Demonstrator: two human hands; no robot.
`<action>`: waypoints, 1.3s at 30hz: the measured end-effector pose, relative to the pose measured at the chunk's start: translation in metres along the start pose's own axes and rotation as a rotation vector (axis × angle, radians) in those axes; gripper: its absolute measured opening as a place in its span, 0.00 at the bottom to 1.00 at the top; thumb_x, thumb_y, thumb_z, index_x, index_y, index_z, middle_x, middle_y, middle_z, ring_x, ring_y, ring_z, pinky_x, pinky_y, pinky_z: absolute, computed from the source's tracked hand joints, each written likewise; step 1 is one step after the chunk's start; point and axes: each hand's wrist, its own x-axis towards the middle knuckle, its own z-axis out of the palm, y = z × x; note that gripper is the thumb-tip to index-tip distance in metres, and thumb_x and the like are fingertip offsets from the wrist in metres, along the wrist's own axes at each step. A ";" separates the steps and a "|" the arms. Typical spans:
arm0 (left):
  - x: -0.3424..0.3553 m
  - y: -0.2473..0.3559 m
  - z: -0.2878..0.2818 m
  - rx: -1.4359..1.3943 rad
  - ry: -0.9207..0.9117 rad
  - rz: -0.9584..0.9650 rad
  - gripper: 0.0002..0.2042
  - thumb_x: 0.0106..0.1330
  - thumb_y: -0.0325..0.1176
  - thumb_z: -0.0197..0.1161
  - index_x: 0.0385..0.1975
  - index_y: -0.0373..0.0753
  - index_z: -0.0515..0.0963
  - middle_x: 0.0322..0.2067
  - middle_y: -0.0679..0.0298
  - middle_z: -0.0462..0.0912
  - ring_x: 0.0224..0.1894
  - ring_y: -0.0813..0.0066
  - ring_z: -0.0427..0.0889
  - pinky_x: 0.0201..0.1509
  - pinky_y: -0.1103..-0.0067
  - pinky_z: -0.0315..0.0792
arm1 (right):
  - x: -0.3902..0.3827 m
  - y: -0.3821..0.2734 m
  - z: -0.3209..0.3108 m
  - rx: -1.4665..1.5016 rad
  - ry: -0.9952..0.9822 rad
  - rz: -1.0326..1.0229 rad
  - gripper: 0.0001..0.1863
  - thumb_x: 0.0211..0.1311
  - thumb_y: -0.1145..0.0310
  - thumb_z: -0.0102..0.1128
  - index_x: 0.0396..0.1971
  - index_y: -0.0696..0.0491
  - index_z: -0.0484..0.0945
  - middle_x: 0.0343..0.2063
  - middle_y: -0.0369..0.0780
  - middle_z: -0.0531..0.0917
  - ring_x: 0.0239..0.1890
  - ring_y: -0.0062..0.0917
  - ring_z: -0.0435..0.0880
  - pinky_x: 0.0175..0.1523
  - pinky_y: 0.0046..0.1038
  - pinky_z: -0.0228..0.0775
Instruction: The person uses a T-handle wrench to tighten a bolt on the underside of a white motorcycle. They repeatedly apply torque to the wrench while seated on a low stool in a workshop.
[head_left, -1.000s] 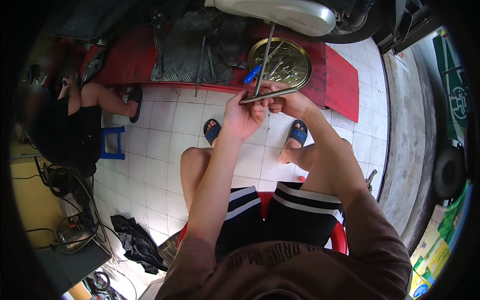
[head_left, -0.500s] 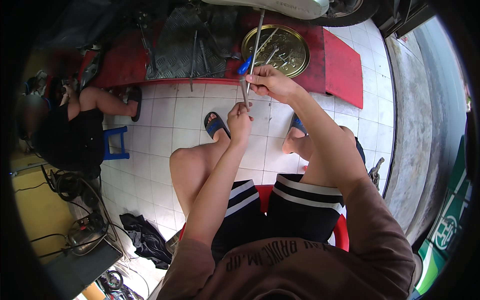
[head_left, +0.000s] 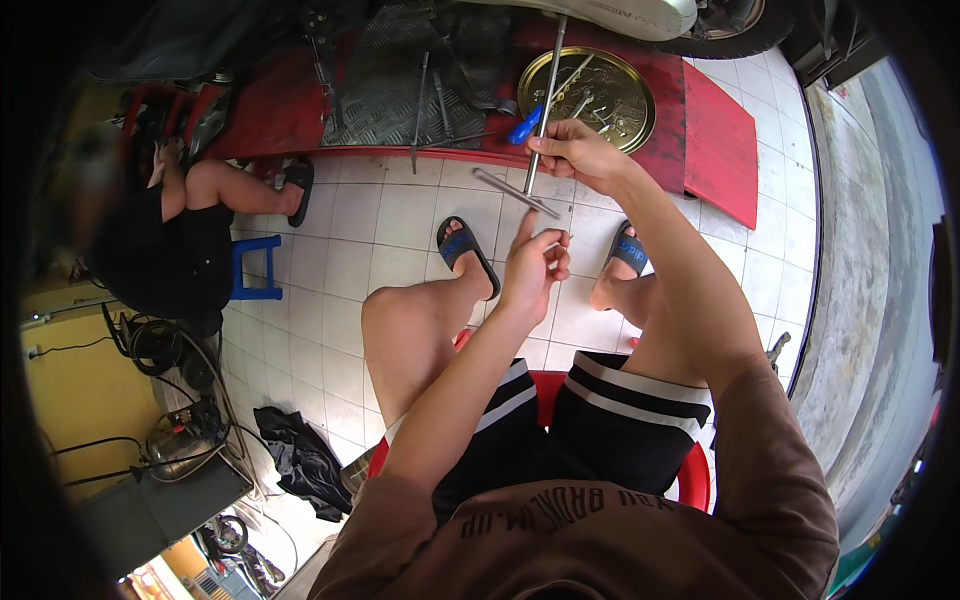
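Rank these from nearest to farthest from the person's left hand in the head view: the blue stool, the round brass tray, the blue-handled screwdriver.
1. Blue-handled screwdriver, just above the left hand, on the red platform.
2. Round brass tray, farther up, slightly right.
3. Blue stool, far out to the left, on the tiled floor.

1. Metal rod [head_left: 545,100]: upper end passes behind the white vehicle body [head_left: 610,12] at the top edge; its full length is not shown.
2. Right hand [head_left: 580,152]: grip closed round the rod; fingertips hidden behind it.
3. Left hand [head_left: 530,265]: a thin item at its fingertips, too small to identify.
4. Brass-coloured round tray [head_left: 600,95]: contents indistinct.
5. Seated person [head_left: 170,230] at left: upper body blurred.
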 end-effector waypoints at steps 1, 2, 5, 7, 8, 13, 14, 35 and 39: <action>0.001 -0.004 0.002 0.042 -0.086 0.007 0.28 0.67 0.25 0.47 0.69 0.45 0.56 0.31 0.68 0.70 0.25 0.83 0.66 0.28 0.85 0.61 | 0.000 0.000 0.000 0.023 0.001 -0.003 0.12 0.65 0.62 0.61 0.30 0.56 0.76 0.19 0.31 0.73 0.17 0.12 0.62 0.24 0.17 0.54; 0.000 -0.008 0.004 0.086 -0.171 0.014 0.28 0.67 0.25 0.47 0.69 0.45 0.55 0.31 0.68 0.70 0.24 0.83 0.66 0.28 0.85 0.61 | 0.000 0.000 0.000 0.047 0.001 -0.005 0.12 0.65 0.62 0.61 0.30 0.56 0.76 0.19 0.31 0.73 0.17 0.12 0.62 0.24 0.16 0.54; -0.010 0.000 0.014 0.297 -0.283 0.295 0.30 0.67 0.24 0.49 0.70 0.45 0.54 0.31 0.68 0.70 0.24 0.84 0.65 0.27 0.87 0.60 | -0.003 -0.006 0.007 0.051 0.049 0.020 0.12 0.66 0.61 0.60 0.33 0.56 0.76 0.19 0.30 0.73 0.18 0.10 0.62 0.25 0.15 0.56; -0.014 0.012 0.020 0.359 -0.248 0.500 0.31 0.67 0.24 0.50 0.71 0.45 0.53 0.30 0.68 0.70 0.23 0.85 0.65 0.27 0.88 0.60 | -0.006 -0.019 0.013 0.057 0.088 0.034 0.12 0.66 0.61 0.59 0.33 0.55 0.76 0.19 0.29 0.72 0.18 0.10 0.62 0.25 0.15 0.56; -0.016 0.017 0.019 0.331 -0.196 0.561 0.31 0.67 0.24 0.51 0.71 0.44 0.53 0.30 0.69 0.70 0.23 0.86 0.64 0.27 0.88 0.60 | 0.000 -0.008 0.008 0.062 0.088 -0.014 0.12 0.66 0.60 0.59 0.35 0.55 0.76 0.17 0.29 0.71 0.15 0.09 0.58 0.22 0.16 0.49; 0.004 0.023 -0.009 0.507 0.162 0.678 0.26 0.70 0.26 0.50 0.69 0.42 0.58 0.29 0.70 0.70 0.21 0.89 0.62 0.24 0.89 0.57 | 0.000 -0.011 0.012 0.077 0.113 -0.007 0.12 0.67 0.62 0.58 0.33 0.56 0.76 0.15 0.28 0.68 0.14 0.10 0.56 0.22 0.17 0.47; 0.015 0.017 -0.023 0.585 0.201 0.615 0.22 0.72 0.30 0.48 0.66 0.40 0.62 0.29 0.65 0.73 0.23 0.80 0.70 0.27 0.83 0.65 | 0.002 -0.010 0.012 0.094 0.102 -0.007 0.12 0.67 0.62 0.58 0.33 0.56 0.76 0.15 0.28 0.68 0.14 0.10 0.56 0.22 0.17 0.48; 0.008 0.055 -0.002 0.881 -0.153 0.568 0.23 0.75 0.45 0.47 0.30 0.29 0.77 0.17 0.60 0.80 0.17 0.75 0.80 0.19 0.79 0.69 | -0.023 -0.010 0.020 0.040 -0.214 0.112 0.12 0.61 0.59 0.65 0.32 0.53 0.76 0.19 0.29 0.73 0.20 0.11 0.67 0.26 0.16 0.56; 0.013 0.056 -0.006 0.628 -0.212 0.319 0.25 0.73 0.51 0.48 0.29 0.31 0.77 0.18 0.60 0.81 0.16 0.77 0.79 0.18 0.83 0.66 | -0.017 -0.016 0.019 -0.006 -0.260 0.039 0.14 0.59 0.58 0.66 0.30 0.55 0.77 0.18 0.29 0.73 0.19 0.11 0.65 0.24 0.14 0.54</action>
